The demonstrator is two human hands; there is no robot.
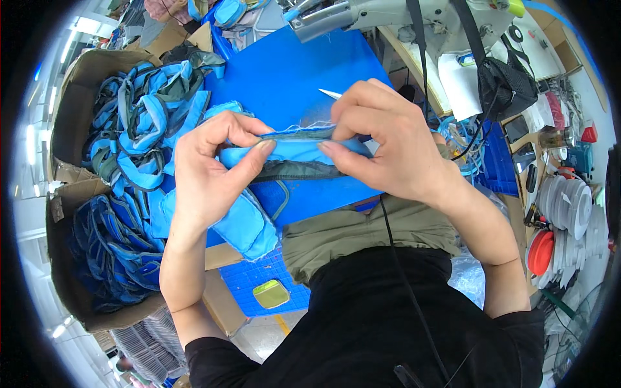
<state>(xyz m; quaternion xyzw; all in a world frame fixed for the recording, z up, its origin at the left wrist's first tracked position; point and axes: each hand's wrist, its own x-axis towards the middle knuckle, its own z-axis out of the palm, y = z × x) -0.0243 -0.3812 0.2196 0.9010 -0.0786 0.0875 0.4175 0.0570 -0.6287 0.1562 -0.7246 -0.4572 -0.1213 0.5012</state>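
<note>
A light-blue fabric piece (296, 151) with dark grey mesh edging is stretched level between my two hands above the blue table. My left hand (217, 161) pinches its left end between thumb and fingers. At the other end, my right hand (388, 139) grips the fabric with thumb against fingertips. Loose pale threads (310, 125) stick up along the far edge. A pointed silver blade (330, 94) juts out by my right hand's knuckles; the rest of that tool is mostly hidden. More light-blue fabric (246, 226) hangs below my left hand.
Cardboard boxes at left hold heaped blue and grey fabric strips (139, 123) and darker blue pieces (116, 249). A sewing machine (349, 18) stands beyond the blue tabletop (272, 71). White reels (566, 204) and a red one (540, 252) sit at right. A blue crate (242, 288) is below.
</note>
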